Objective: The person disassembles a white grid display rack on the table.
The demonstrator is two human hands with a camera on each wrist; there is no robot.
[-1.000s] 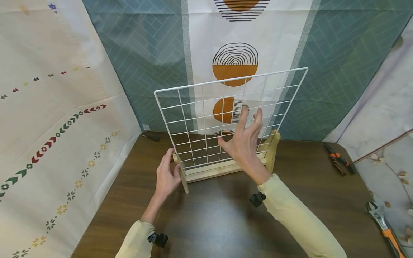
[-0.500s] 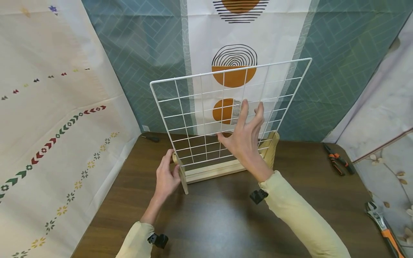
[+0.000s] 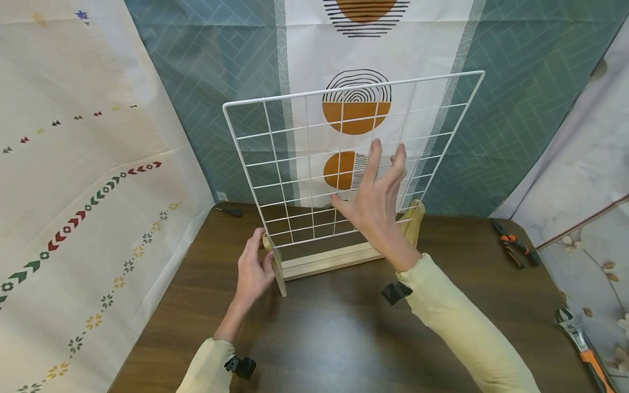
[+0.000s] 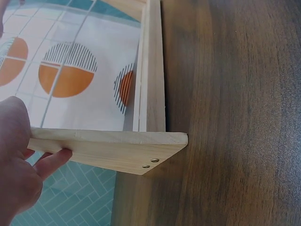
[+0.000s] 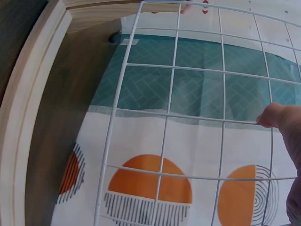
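Note:
A white wire grid panel [image 3: 306, 95] stands tilted above a pale wooden stand [image 3: 329, 261] in the head view. My right hand [image 3: 374, 213] holds the panel by its wires, the fingers spread and the thumb [image 5: 273, 115] on a wire in the right wrist view. The panel's lower edge is raised off the stand's bottom rails [image 4: 154, 70], between the two end pieces. With my left hand [image 3: 253, 270] I grip the stand's left end piece [image 4: 113, 146], thumb and fingers on its opposite faces. Two metal fasteners show near that piece's lower corner.
A dark-handled screwdriver [image 3: 229, 209] lies at the table's back left. Orange-and-black pliers [image 3: 516, 244] and an adjustable wrench [image 3: 585, 346] lie at the right. Patterned cloths hang behind and beside the brown table [image 3: 324, 338].
My right hand has risen with the grid panel, whose lower edge has moved up from the stand's bottom rails. My left hand keeps its hold on the end piece.

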